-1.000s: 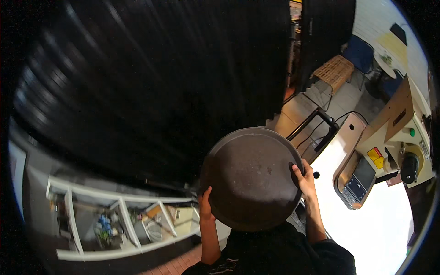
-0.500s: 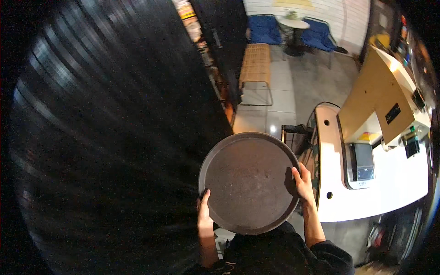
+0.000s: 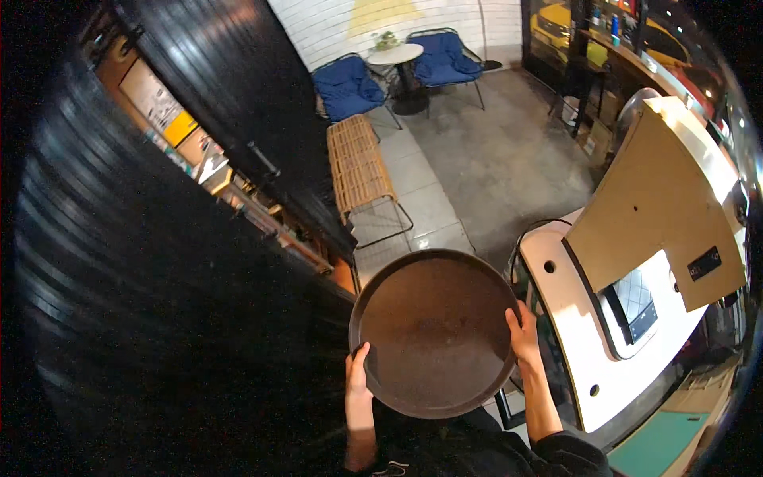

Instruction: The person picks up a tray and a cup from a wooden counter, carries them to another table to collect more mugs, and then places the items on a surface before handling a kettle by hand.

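Observation:
A round, dark brown serving tray (image 3: pixel 435 334) with a raised rim is held out level in front of my body, and nothing lies on it. My left hand (image 3: pixel 358 375) grips its rim at the lower left, thumb over the edge. On the opposite side my right hand (image 3: pixel 523 335) clasps the rim, the thumb resting on top and the fingers hidden beneath. Just right of the right hand is a white counter (image 3: pixel 568 350) with a screen device (image 3: pixel 633 306) on it.
Black corrugated panels (image 3: pixel 183 278) stand close on my left, with a gap showing shelves. Ahead are a rattan bench (image 3: pixel 362 167), two blue-cushioned chairs (image 3: pixel 347 86) and a small round table (image 3: pixel 396 54). A tan upright board (image 3: pixel 660 183) rises from the counter.
The view has swung to the right and forward, so the bench, chairs and table appear larger and farther left. Both hands keep hold of the tray.

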{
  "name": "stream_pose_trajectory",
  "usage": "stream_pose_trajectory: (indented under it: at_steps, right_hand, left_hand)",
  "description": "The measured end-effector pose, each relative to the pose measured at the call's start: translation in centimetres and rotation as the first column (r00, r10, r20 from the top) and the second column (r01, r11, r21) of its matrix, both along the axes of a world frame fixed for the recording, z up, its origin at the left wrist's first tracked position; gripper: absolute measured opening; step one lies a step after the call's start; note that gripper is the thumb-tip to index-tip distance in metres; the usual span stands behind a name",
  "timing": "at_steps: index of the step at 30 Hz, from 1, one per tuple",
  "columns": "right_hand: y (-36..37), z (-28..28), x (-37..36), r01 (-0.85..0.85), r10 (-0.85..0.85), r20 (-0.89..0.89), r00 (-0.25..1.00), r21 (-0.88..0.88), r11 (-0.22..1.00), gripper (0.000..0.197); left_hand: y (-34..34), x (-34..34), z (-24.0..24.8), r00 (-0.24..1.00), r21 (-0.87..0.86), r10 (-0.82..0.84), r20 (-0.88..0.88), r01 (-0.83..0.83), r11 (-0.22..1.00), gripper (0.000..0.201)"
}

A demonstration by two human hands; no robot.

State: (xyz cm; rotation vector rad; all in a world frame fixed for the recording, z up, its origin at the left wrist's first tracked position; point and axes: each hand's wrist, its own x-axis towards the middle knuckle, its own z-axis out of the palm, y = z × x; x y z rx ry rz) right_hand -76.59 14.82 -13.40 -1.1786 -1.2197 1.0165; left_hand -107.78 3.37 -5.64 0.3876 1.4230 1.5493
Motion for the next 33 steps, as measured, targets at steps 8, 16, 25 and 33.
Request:
stream_pose_trajectory:
  at_steps: [8, 16, 25, 33]
  right_hand:
    - [7.8, 5.7, -3.3, 0.267, -0.242, 0.128, 0.962, -0.246, 0.932, 0.058]
    - [21.6, 7.6, -8.0, 0.428, -0.426, 0.051, 0.903, -0.172, 0.887, 0.046]
    - [33.2, 11.6, -7.5, 0.541, -0.545, -0.042, 0.838, -0.077, 0.838, 0.024]
    - [45.1, 10.5, -1.1, 0.709, -0.712, -0.098, 0.695, -0.07, 0.702, 0.027]
  left_hand:
    - [16.1, -3.9, 5.2, 0.998, -0.118, -0.041, -0.036, 0.037, 0.992, 0.041]
    - [34.8, -11.6, 5.4, 0.871, 0.203, -0.404, 0.281, 0.358, 0.912, 0.04]
    - [55.4, -8.4, 6.9, 0.723, 0.159, -0.57, 0.391, 0.557, 0.815, 0.051]
    - [73.4, 1.4, 5.6, 0.541, 0.179, -0.735, 0.409, 0.742, 0.646, 0.045]
